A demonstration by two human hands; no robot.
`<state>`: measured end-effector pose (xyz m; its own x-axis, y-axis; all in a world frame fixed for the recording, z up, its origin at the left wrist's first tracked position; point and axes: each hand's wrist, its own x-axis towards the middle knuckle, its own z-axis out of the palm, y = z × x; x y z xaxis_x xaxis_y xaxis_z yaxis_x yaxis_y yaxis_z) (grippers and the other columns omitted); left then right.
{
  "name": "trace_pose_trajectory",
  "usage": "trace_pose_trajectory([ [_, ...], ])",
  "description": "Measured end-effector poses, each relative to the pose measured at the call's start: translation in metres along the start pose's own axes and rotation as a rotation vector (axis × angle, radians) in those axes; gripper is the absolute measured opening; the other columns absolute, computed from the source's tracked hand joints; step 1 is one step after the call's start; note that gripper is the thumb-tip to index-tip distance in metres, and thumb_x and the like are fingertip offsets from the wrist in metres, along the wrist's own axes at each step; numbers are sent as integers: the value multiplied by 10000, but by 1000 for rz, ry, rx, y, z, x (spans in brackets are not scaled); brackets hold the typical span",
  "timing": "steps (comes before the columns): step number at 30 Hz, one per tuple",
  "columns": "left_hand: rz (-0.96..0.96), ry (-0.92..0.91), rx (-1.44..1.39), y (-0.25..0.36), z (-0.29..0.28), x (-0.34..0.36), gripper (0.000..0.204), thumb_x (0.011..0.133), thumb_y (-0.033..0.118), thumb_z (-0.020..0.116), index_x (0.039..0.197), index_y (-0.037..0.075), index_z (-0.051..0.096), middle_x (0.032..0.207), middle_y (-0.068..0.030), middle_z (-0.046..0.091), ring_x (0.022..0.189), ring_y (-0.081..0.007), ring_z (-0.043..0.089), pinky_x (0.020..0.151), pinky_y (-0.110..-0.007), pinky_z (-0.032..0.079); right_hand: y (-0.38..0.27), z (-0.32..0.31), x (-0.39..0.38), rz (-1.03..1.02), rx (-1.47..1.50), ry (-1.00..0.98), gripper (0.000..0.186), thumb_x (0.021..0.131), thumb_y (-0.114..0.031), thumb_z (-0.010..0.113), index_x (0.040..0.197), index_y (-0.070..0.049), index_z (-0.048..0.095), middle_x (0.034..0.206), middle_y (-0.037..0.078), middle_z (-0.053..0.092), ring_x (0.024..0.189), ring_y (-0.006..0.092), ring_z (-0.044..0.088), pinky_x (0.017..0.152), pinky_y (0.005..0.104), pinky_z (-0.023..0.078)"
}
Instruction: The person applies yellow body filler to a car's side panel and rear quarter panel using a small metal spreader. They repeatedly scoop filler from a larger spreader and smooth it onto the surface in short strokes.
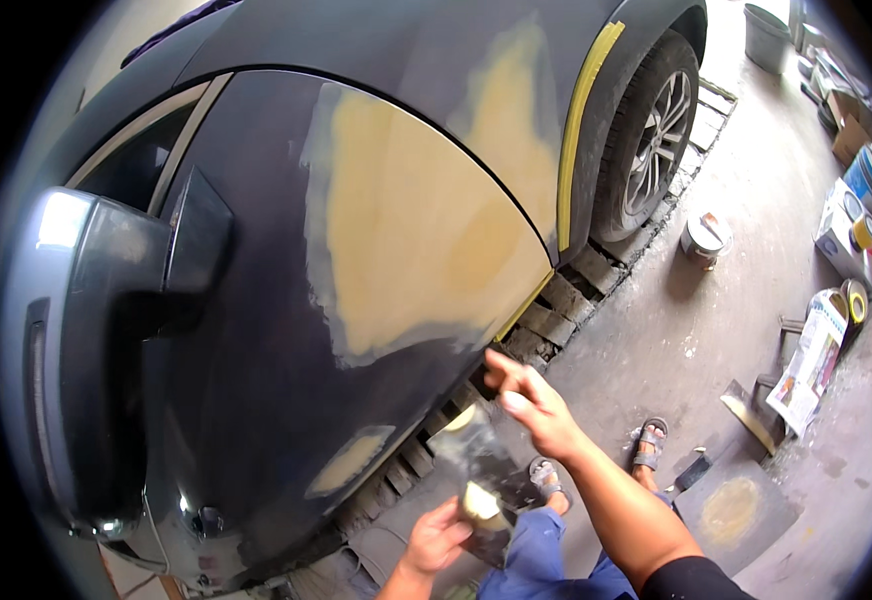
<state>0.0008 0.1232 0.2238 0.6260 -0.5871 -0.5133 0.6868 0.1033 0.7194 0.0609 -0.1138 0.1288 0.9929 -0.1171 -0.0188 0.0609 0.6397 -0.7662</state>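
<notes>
My left hand (pixel 438 537) grips the near edge of a dark, flat mixing plate (pixel 481 465), tilted beside the car's lower side. A pale yellow lump of filler (pixel 480 500) sits on it, with another yellowish smear at its far end. My right hand (pixel 541 410) is just beyond the plate, near the bottom edge of the door. Its fingers point toward the car, thumb apart, fingertips slightly blurred; I see nothing in it. The dark car door (pixel 256 270) bears a large tan filler patch (pixel 406 240) with grey edges, and a smaller patch (pixel 354 460) lies lower down.
A side mirror (pixel 106 260) juts out at left. Yellow tape (pixel 584 130) lines the arch above the wheel (pixel 656 145). On the floor stand a small can (pixel 706 238) and a grey bucket (pixel 767 40). Tape rolls, boxes and a stained board (pixel 736 510) lie at right.
</notes>
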Motion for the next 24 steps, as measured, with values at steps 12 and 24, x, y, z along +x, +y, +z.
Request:
trace_pose_trajectory([
  [12, 50, 58, 27, 31, -166, -81, 389, 887, 0, 665, 1255, -92, 580, 1167, -198, 669, 1083, -318, 661, 978, -470, 515, 49, 97, 91, -598, -1058, 366, 287, 840, -245, 701, 986, -45, 554, 1524, 230, 365, 1296, 395, 412, 1037, 504, 362],
  [24, 121, 5, -116, -10, -206, -104, 362, 889, -8, 653, 1241, -69, 596, 1134, -205, 688, 1030, -304, 688, 924, -428, 545, 143, 89, -37, 231, -272, 236, 286, 980, -296, 628, 853, -40, 619, 680, 30, 580, 715, 99, 568, 639, 288, 473],
])
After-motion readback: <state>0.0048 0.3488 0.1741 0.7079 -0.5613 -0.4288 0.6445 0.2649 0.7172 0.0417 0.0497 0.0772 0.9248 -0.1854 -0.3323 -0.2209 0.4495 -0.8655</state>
